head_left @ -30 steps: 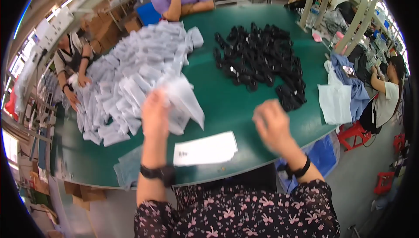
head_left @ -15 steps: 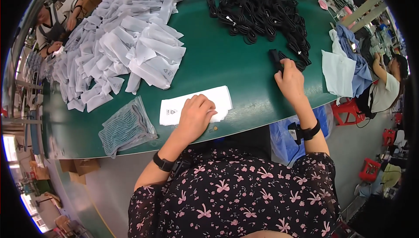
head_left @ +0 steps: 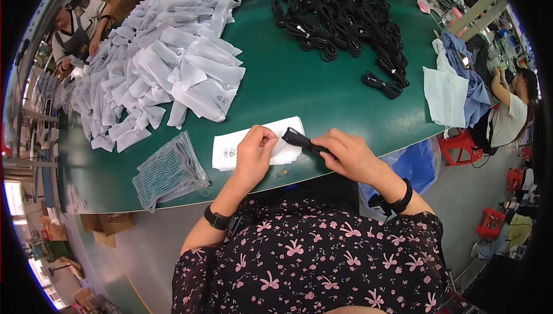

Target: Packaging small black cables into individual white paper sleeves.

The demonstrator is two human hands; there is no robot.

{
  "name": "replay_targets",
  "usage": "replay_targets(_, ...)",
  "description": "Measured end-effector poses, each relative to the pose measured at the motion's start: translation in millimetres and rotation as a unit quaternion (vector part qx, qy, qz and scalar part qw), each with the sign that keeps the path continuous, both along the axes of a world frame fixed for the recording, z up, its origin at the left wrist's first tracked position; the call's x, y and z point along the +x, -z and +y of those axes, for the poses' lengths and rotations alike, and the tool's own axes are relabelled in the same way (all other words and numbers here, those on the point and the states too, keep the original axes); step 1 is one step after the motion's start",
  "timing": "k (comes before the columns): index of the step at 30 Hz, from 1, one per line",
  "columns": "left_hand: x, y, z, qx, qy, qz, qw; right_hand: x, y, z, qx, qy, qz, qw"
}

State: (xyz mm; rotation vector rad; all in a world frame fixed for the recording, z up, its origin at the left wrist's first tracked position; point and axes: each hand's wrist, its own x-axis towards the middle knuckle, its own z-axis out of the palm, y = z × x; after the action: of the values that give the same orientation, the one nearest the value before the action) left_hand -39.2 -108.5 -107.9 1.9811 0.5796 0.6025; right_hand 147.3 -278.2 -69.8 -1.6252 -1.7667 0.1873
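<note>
My right hand grips a coiled black cable and holds its end at the mouth of a flat white bag lying at the near edge of the green table. My left hand pinches the open end of that bag, fingers closed on its edge. A heap of more black coiled cables lies at the far right of the table. A large pile of filled white bags covers the far left.
A stack of clear plastic bags lies left of my left hand. White and blue cloth hangs over the table's right edge. Another person works at the far left, one more sits at the right. Red stools stand below.
My right hand has picked a black cable from the heap and carried it left to the white bag. My left hand has moved from flat on the bag to pinching its opening.
</note>
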Motion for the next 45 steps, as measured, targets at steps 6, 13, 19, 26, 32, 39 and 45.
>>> replay_targets(6, 6, -7, 3, 0.021, 0.035, -0.056, 0.998, 7, 2, 12, 0.01, -0.064, -0.029, 0.998)
replay_targets(13, 7, -18, -3, 0.207, 0.151, -0.073, 0.964, -2, 13, 16, -0.321, 0.046, 0.488, 0.811)
replay_targets(19, 11, -36, 5, 0.175, 0.083, -0.068, 0.979, -7, 5, 29, -0.006, -0.065, 0.094, 0.993)
replay_targets(26, 16, -57, 31, -0.04, 0.064, -0.047, 0.996, -8, -16, 45, 0.073, 0.043, 0.133, 0.987)
replay_targets(32, 8, -79, 83, 0.009, -0.013, -0.155, 0.988, 55, -19, 35, 0.15, 0.207, -0.014, 0.967)
replay_targets(39, 28, -68, 58, -0.126, 0.071, -0.146, 0.979, 12, -36, 46, 0.165, 0.012, 0.046, 0.985)
replay_targets(45, 39, -69, 33, -0.347, 0.11, -0.15, 0.919, -15, -28, 65, 0.161, -0.005, 0.013, 0.987)
